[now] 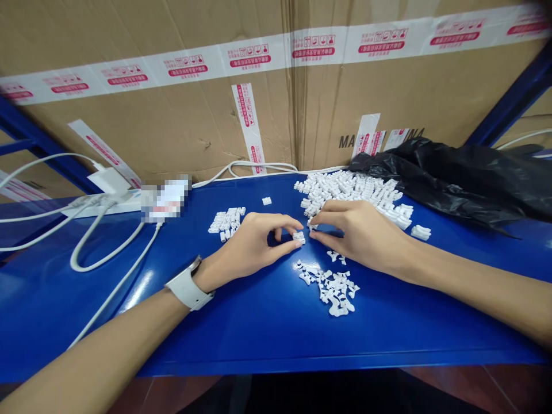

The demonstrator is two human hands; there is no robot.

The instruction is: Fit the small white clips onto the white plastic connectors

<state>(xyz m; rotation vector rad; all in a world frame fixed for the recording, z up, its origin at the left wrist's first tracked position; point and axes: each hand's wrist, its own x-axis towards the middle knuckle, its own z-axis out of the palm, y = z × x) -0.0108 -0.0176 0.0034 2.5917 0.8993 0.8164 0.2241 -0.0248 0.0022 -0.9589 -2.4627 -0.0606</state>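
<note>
- My two bare hands were both on the shelf, close together and not touching. My left hand point(248, 244), with a white smartwatch point(188, 283) on its wrist, was pinching one small white plastic connector point(298, 237) between thumb and fingertips.
- My right hand point(357, 233) curved down at the near edge of the biggest heap, its fingertips point(317, 219) at a second white connector point(311, 226). I could not tell whether they gripped it.
- The white pieces lay in three main groups on the blue steel shelf point(241, 339): a big heap of connectors point(345, 191) ahead of my right hand, a small tight cluster point(226, 223) ahead of my left, and a loose pile of twisted pieces point(330, 290) just below my hands.
- Apart from those lay one lone piece point(267, 200), one small stack point(421, 232) and a few scattered bits point(335, 256).
- Behind them were a crumpled black plastic bag point(444, 178), a white power strip point(99, 206) with white cables point(103, 248), and a pixelated object point(166, 198).
- Taped brown cardboard boxes point(172, 115) stood along the back.
- Open blue surface ran from my hands to the shelf's front edge point(302, 363).
</note>
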